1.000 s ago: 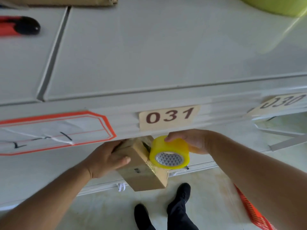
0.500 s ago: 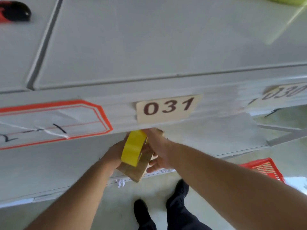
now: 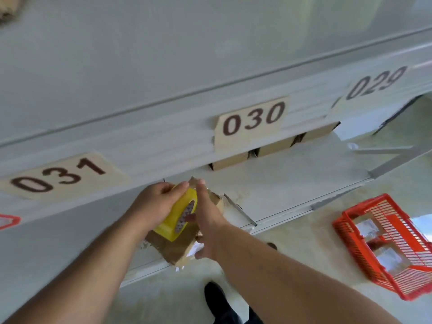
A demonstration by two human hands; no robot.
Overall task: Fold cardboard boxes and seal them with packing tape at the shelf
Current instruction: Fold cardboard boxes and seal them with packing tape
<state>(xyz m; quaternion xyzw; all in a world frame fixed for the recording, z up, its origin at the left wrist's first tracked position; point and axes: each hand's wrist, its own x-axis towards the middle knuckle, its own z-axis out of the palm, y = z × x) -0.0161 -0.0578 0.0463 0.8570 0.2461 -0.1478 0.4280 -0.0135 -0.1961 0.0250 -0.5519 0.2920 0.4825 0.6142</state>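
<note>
I keep the box on the lower shelf edge, below label 030, so the surface braces it for taping. My left hand grips the tape roll against the box top. My right hand lies nearly flat, fingers straight, pressing the box side.

Cardboard box mostly hidden behind both hands and tape roll, basket cut by right edge, whole view blurred
</note>
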